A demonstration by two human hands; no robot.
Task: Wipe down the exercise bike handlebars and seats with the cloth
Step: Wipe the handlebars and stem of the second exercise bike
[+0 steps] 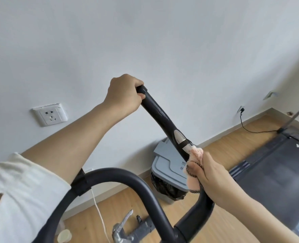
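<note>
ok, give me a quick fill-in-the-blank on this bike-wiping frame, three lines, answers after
1. The left hand grips the ____ end of the handlebar.
2. The right hand wraps a ____ cloth round the handlebar, lower down.
3. The grey bin on the floor behind is lined with a ____ bag.

Missing words: top; pink; black

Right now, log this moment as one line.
left hand: grips handlebar end | right hand: holds pink cloth on handlebar at silver plate | phase: handlebar wipe
</note>
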